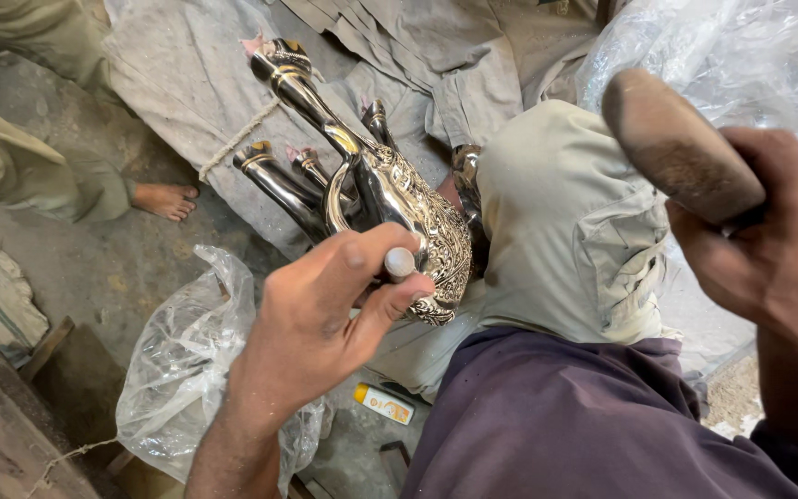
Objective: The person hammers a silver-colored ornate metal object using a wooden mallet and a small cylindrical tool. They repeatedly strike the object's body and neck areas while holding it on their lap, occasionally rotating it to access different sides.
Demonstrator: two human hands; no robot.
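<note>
right hand (768, 249) grips wooden mallet (676, 148); yellow-capped tube (383, 403) below.

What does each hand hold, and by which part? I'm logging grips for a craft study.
Left hand pinches a small metal punch near its top end; right hand grips a wooden mallet by its lower part.

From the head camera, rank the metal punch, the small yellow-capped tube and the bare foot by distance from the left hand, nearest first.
1. Metal punch: pinched in the left hand, tip against the silver animal figure.
2. Small yellow-capped tube: on the floor, just below the hand.
3. Bare foot: another person's, far up-left on the floor.
</note>
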